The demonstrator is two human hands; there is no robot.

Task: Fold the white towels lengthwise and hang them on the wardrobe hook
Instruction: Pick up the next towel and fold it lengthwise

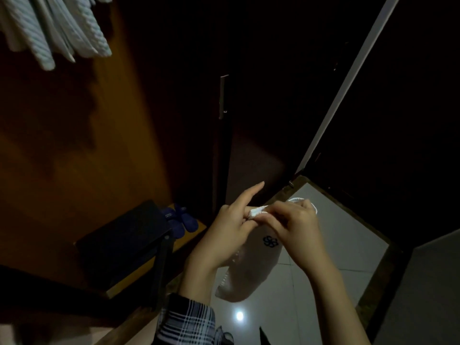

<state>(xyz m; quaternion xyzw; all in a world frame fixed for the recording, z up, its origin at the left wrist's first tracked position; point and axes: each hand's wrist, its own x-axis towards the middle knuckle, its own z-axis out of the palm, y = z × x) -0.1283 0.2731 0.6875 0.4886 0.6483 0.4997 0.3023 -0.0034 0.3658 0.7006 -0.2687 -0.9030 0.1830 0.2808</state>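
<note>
Left hand (230, 226): fingers curled round the top edge of the towel (251, 260), forefinger pointing straight out toward the wardrobe (249, 70); checked sleeve (189, 324) at the wrist.
Right hand (296, 225): fingers bent and pinching the same top edge, tips touching the left fingers.
Towel: white, small dark flower mark just below the right fingers; held in the air between both hands, its body hanging down under the fingers, over the pale tiled floor (336, 257).
Hung towels (52, 26): pale, ribbed, well above and left of the fingers, against the orange-brown wall.
Wardrobe: dark doors beyond the fingers, metal handle (223, 95) above the left forefinger.
Slippers (180, 220): blue pair, just left of the left fingers, on a low shelf.
Black case (122, 242): left of the slippers; what it is, cannot tell.
</note>
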